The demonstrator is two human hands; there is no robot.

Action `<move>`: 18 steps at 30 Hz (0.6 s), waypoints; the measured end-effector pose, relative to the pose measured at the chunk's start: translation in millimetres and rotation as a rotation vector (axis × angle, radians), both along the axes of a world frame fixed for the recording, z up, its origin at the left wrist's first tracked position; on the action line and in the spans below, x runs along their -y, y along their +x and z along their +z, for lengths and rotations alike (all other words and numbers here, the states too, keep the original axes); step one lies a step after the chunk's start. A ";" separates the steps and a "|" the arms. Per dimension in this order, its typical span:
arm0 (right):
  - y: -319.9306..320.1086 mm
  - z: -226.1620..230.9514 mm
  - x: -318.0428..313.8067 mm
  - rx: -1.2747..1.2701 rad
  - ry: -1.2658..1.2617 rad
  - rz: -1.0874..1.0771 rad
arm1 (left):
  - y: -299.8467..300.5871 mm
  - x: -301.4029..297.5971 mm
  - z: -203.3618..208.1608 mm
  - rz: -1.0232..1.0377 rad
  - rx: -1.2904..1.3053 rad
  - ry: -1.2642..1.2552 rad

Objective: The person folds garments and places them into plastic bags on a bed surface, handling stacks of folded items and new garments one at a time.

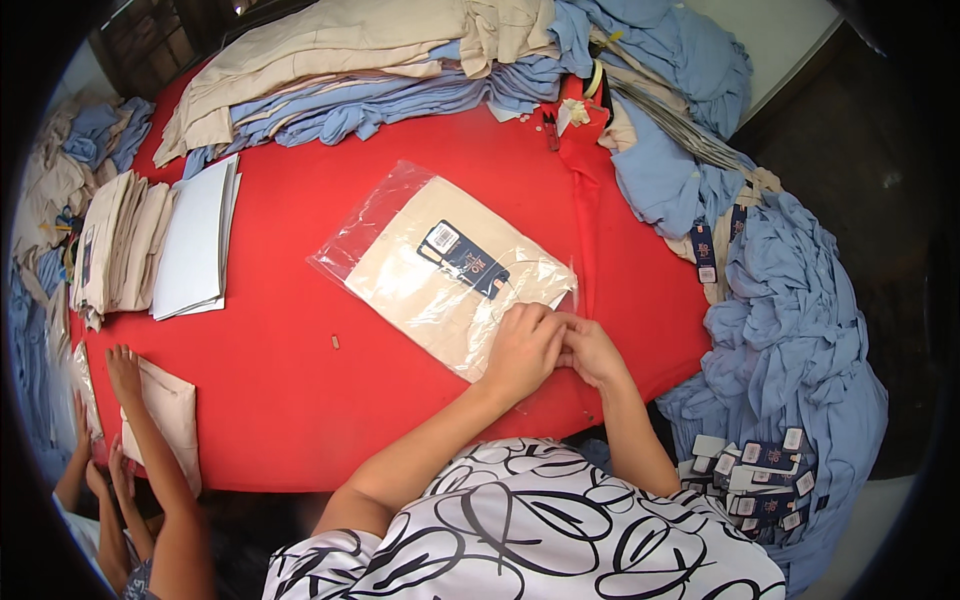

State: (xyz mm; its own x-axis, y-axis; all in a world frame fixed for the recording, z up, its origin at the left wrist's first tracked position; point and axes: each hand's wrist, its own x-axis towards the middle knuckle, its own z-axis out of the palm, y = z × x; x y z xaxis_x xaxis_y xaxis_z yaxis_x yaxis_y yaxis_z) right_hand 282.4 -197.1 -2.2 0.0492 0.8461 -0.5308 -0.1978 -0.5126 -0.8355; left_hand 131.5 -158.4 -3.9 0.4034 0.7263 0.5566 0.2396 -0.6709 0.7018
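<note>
A folded beige garment [410,290] lies tilted on the red table inside a clear plastic bag [372,212]. On the garment is a dark blue hang tag [466,258] with white label patches. My left hand [526,342] rests at the bag's near right corner, its fingers curled and pinching there. Close against it, my right hand [590,350] has its fingers bent in toward the same corner. Both hands are closed on the bag's edge; the fingertips partly hide each other and the plastic between them.
White card sheets [198,245] lie beside folded beige garments [122,245] at the left. Other people's hands [125,378] work at a beige garment [168,420]. Beige and blue clothes [370,60] line the back; blue clothes [790,300] with several tags [765,480] heap at the right.
</note>
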 end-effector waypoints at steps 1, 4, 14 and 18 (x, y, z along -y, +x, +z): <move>-4.5 -2.7 2.6 -0.023 0.011 -0.039 | 1.2 -0.2 5.4 0.002 -0.045 0.040; -20.6 -19.5 1.4 -0.199 0.130 -0.134 | 1.3 2.1 23.4 0.010 -0.203 0.117; -27.5 -58.3 4.3 -0.522 0.146 -0.159 | -8.5 20.1 40.4 0.068 -0.421 0.106; -39.9 -56.5 -1.2 -0.430 0.206 0.017 | -20.0 22.8 45.9 0.023 -0.444 0.126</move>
State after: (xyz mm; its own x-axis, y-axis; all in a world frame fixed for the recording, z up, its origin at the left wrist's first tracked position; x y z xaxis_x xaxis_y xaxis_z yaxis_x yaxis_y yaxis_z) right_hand 242.5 -195.9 -58.6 -0.1529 0.9348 -0.3206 -0.5410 -0.3507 -0.7644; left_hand 111.5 -181.2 42.1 0.6073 0.6755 0.4181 0.5147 -0.7355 0.4406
